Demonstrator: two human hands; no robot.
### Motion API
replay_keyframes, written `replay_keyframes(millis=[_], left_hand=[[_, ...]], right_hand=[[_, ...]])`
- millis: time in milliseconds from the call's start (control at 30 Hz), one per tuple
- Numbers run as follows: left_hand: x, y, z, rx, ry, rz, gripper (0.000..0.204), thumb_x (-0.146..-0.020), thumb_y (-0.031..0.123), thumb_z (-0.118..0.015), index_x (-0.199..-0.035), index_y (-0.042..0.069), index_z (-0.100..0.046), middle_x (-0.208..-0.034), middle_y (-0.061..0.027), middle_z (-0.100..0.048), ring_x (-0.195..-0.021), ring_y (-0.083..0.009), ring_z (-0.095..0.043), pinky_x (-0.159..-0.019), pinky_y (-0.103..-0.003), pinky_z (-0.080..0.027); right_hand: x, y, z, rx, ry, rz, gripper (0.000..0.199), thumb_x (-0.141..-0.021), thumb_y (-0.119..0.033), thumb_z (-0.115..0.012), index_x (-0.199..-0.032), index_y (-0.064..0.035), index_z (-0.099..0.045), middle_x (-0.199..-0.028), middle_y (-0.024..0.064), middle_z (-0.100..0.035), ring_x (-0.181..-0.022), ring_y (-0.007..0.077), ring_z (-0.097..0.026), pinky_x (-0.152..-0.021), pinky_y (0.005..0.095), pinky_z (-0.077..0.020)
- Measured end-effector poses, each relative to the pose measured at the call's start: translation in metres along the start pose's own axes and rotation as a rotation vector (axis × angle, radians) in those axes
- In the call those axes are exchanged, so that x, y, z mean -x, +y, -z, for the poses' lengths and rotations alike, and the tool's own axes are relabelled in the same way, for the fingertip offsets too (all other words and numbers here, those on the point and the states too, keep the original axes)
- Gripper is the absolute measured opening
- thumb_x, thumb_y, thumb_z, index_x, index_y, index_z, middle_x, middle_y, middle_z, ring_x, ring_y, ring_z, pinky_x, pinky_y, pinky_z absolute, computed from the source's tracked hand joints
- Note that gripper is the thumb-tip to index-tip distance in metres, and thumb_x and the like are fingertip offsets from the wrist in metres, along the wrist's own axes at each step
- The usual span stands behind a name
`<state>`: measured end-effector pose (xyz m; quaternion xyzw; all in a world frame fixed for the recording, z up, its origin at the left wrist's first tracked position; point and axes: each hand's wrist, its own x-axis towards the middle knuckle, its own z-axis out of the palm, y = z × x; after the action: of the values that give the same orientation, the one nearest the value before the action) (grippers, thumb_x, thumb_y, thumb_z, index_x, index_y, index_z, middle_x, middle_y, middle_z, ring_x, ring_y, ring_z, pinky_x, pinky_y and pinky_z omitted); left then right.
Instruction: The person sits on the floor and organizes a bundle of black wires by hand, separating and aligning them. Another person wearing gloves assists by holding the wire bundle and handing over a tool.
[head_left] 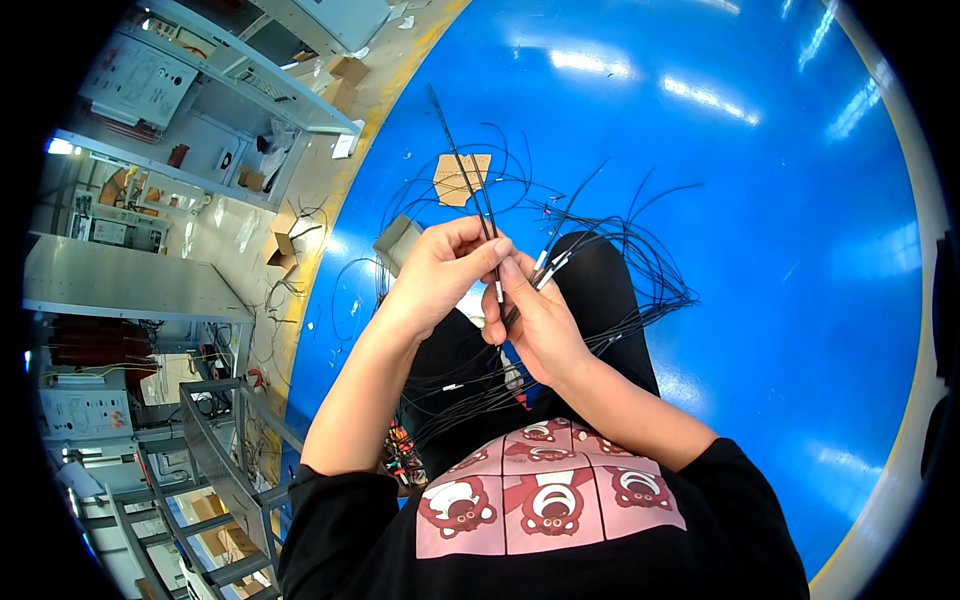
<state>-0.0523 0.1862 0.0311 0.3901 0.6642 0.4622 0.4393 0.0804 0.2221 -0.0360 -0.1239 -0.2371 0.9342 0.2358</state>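
Observation:
Thin black wires run up and away from between the fingertips of my left hand, which pinches them. My right hand is closed round a bunch of black wires, several with white marker sleeves. The two hands meet at the fingertips, above my lap. A large loop of black wires hangs over my right knee and runs back across my lap, where another white sleeve shows. The fingers hide where the wires cross between my hands.
A torn cardboard piece lies on the blue floor, with an open box beside my left hand. Coloured bits sit by my left thigh. Grey metal cabinets, a metal frame and cardboard boxes stand on the left.

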Motion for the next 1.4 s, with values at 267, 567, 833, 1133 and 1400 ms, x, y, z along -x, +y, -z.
replay_keyframes(millis=[267,567,833,1133,1400], left_hand=[[-0.016,0.018,0.025,0.123,0.29,-0.104,0.02,-0.092,0.023,-0.061,-0.091,0.003,-0.064,-0.068,0.0056,-0.05,-0.06,-0.0042,-0.042,-0.057,-0.02,-0.033],[0.0,0.006,0.017,-0.004,0.003,0.08,0.021,-0.094,0.025,-0.06,-0.094,0.005,-0.064,-0.07,0.0065,-0.051,-0.061,-0.0029,-0.043,-0.056,-0.018,-0.034],[-0.039,0.023,0.015,0.014,0.096,-0.114,0.024,-0.096,0.027,-0.056,-0.097,0.003,-0.062,-0.072,0.0029,-0.053,-0.063,-0.0051,-0.048,-0.06,-0.02,-0.039],[0.041,-0.069,0.01,-0.138,-0.181,-0.039,0.048,-0.092,0.025,-0.062,-0.131,0.002,-0.048,-0.101,-0.0072,-0.063,-0.088,-0.0129,-0.06,-0.079,-0.028,-0.047],[0.049,-0.083,0.111,-0.663,0.11,-0.028,0.016,-0.091,0.015,-0.058,-0.102,0.003,-0.057,-0.086,-0.0169,-0.063,-0.08,-0.0345,-0.062,-0.07,-0.037,-0.048]], right_hand=[[0.014,0.024,0.001,0.128,-0.067,-0.093,0.03,-0.102,-0.035,-0.043,-0.093,-0.0071,-0.051,-0.077,0.0059,-0.06,-0.069,0.0155,-0.061,-0.066,0.027,-0.0481],[0.012,0.021,0.002,0.073,-0.104,-0.079,0.037,-0.103,-0.037,-0.037,-0.099,-0.0047,-0.055,-0.071,0.0008,-0.05,-0.063,0.0094,-0.048,-0.06,0.0238,-0.0419],[0.013,0.038,-0.002,0.208,-0.278,-0.167,0.037,-0.103,-0.034,-0.038,-0.103,-0.0015,-0.055,-0.079,0.0066,-0.057,-0.08,0.0172,-0.058,-0.081,0.0315,-0.0459],[-0.069,-0.027,0.031,-0.282,-0.001,-0.015,0.03,-0.102,-0.032,-0.041,-0.093,-0.0058,-0.051,-0.065,0.0003,-0.042,-0.062,0.0134,-0.047,-0.078,0.0358,-0.0479],[-0.107,-0.072,0.053,-0.349,0.237,0.042,0.028,-0.102,-0.029,-0.045,-0.091,-0.0031,-0.047,-0.064,0.0003,-0.036,-0.053,0.0107,-0.033,-0.059,0.027,-0.0408]])
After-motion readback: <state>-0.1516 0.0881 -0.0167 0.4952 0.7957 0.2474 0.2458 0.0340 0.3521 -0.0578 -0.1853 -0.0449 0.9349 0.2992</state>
